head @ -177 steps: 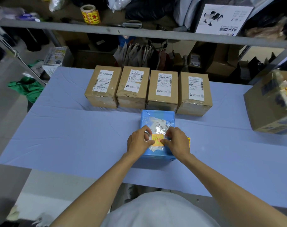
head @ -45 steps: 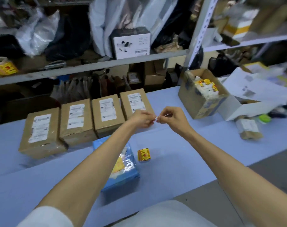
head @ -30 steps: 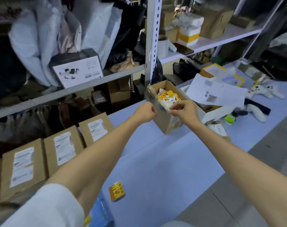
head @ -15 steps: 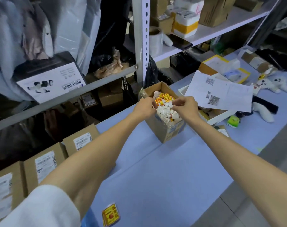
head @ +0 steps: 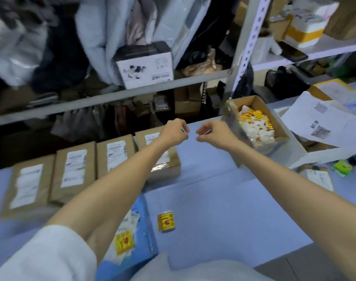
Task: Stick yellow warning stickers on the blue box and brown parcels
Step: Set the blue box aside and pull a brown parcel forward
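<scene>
Fingers (head: 181, 126) curled beside open carton (head: 259, 103) of yellow stickers (head: 252, 115), white scraps (head: 260, 133)

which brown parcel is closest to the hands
The rightmost parcel in the row of four: the left arm crosses over it, and the other three sit farther left.

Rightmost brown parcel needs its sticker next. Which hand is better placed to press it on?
Probably left. The left hand hovers over the rightmost brown parcel, while the right hand hangs over bare table toward the open sticker carton. Each seems to pinch a thin white sliver.
</scene>
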The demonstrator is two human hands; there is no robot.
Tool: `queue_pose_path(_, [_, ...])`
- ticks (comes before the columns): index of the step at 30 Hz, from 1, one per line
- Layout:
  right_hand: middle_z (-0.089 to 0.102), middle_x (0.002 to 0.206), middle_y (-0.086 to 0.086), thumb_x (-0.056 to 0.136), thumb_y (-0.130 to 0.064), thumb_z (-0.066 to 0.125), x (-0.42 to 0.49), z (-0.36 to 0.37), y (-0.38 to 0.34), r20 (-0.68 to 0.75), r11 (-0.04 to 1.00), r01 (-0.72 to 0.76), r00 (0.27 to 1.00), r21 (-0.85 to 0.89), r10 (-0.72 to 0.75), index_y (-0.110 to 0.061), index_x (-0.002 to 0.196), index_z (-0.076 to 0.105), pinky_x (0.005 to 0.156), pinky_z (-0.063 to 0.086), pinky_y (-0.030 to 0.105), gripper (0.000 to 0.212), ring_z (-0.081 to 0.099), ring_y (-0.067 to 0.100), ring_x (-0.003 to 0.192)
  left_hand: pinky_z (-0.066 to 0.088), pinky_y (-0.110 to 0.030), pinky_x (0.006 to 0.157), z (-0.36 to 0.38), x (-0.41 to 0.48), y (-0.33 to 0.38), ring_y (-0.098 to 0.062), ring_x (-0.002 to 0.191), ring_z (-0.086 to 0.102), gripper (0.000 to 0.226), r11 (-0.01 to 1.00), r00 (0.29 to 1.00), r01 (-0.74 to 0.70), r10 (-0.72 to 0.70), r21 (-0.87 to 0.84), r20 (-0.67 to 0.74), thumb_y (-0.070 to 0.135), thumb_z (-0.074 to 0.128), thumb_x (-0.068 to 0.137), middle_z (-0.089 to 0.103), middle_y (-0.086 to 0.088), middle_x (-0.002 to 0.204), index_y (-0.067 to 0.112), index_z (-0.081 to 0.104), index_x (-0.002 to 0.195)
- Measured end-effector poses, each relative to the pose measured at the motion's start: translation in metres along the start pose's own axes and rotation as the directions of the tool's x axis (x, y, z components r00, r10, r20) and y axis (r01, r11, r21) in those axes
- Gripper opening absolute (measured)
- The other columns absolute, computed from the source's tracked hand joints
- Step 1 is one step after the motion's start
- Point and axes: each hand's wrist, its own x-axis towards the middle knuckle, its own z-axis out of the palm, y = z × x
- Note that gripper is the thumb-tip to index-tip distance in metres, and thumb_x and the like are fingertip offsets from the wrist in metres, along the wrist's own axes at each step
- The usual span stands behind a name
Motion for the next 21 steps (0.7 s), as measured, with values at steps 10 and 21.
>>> queue_pose_path(10, [0.068,0.110,0.006,0.076,-0.018,0.076,-0.038,0.117,-0.089,0.335,0.935,0.307,0.912,-0.177,-0.236,-0.009,0.107,0.069,0.080,0.047,0.027,0.033,0.061,0.021,0.101,0.048,-0.028,0.076,-0.038,-0.138,-0.139,-0.026,0.094,0.064,0.019,0.954,0.951,0.296,-0.300,-0.053,-0.076,0.005,0.058,0.077,0.069,-0.010,0.099,0.022,0.064,0.083])
queue_pose_path(21, [0.063,0.112,0.011,0.082,-0.018,0.073,-0.081,0.206,-0.083,0.476,0.918,0.309,0.864,-0.249,-0.162,-0.005,0.114,0.060,0.076,0.045,0.030,0.037,0.059,0.027,0.102,0.036,-0.026,0.090,0.009,-0.229,-0.228,-0.028,0.120,0.045,0.063,0.895,0.885,0.435,-0.445,-0.100,-0.135,0.015,0.080,0.072,0.039,-0.014,0.131,0.006,0.044,0.124])
